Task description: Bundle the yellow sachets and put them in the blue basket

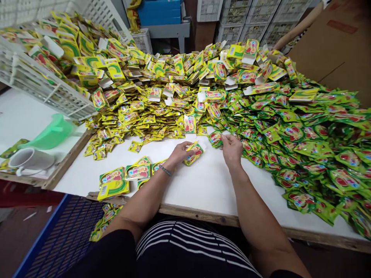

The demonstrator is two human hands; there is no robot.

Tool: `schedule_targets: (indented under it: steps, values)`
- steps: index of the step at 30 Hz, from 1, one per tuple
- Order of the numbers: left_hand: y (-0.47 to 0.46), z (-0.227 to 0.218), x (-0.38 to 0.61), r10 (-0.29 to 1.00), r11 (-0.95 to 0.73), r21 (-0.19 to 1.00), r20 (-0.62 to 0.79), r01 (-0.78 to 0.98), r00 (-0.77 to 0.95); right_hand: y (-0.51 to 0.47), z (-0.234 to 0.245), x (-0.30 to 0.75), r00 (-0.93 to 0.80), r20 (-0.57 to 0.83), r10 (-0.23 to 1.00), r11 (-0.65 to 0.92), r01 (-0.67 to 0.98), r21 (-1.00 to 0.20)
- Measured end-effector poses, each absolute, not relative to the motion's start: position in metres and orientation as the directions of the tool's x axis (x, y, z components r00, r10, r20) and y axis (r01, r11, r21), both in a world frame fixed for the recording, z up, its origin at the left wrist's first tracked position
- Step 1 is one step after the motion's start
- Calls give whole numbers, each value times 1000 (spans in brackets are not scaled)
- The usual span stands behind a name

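My left hand (177,155), a beaded bracelet at its wrist, grips a small yellow-and-green carton (196,155) with its end flap facing right. Just to the right, my right hand (233,151) pinches the edge of a green candy sachet (215,139) with a red melon picture. The sachet is apart from the carton, low over the white tabletop (199,189). Beyond my left hand lies another carton (190,124), its white flap toward me. Several filled-looking cartons (138,171) lie left of my left forearm, which partly hides them.
Green sachets (292,131) are heaped at right, small yellow sachets (130,119) at left, with cartons (179,65) piled behind. A white crate (52,85) leans at upper left near a green scoop (52,133) and white mug (30,159). A blue crate (46,235) stands below. Another person's arm (301,27) shows behind.
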State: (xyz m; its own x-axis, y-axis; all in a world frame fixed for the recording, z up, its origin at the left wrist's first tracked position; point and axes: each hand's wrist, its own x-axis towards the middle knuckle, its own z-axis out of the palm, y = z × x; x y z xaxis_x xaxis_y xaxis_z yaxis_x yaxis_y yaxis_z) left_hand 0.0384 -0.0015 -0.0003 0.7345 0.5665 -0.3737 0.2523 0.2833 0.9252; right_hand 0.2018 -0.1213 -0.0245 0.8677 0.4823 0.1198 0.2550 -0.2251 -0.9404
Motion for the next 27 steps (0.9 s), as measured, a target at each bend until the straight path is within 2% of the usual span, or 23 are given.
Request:
schedule_targets:
  steps: [3, 5, 9, 12, 15, 18, 22, 25, 27]
  values:
    - [-5, 3, 40, 532, 342, 922, -348, 179, 772, -117, -21, 188, 814, -43, 580, -81, 5, -997]
    - [-6, 6, 41, 531, 368, 917, -342, 153, 775, -118, -20, 185, 750, -76, 657, -75, -36, -997]
    - [-6, 15, 40, 489, 381, 910, -347, 161, 800, -127, -18, 195, 672, -70, 737, -84, -12, -996]
    - [-6, 18, 39, 476, 390, 906, -352, 165, 806, -131, -16, 200, 584, -79, 808, -132, 47, -990]
    - [-5, 16, 40, 463, 400, 893, -391, 206, 795, -129, -13, 194, 558, -59, 828, -176, 158, -972]
    - [-4, 14, 41, 504, 411, 891, -399, 193, 766, -126, -12, 186, 583, 32, 812, -170, 288, -942]
    - [-1, 15, 40, 550, 483, 863, -430, 148, 716, -119, -14, 191, 680, 66, 731, -190, 295, -937]
    - [2, 16, 39, 581, 536, 838, -456, 105, 674, -99, -12, 209, 692, 149, 706, -292, 476, -829]
    - [4, 16, 39, 608, 539, 838, -456, 83, 650, -79, -10, 220, 566, 205, 799, -297, 667, -683]
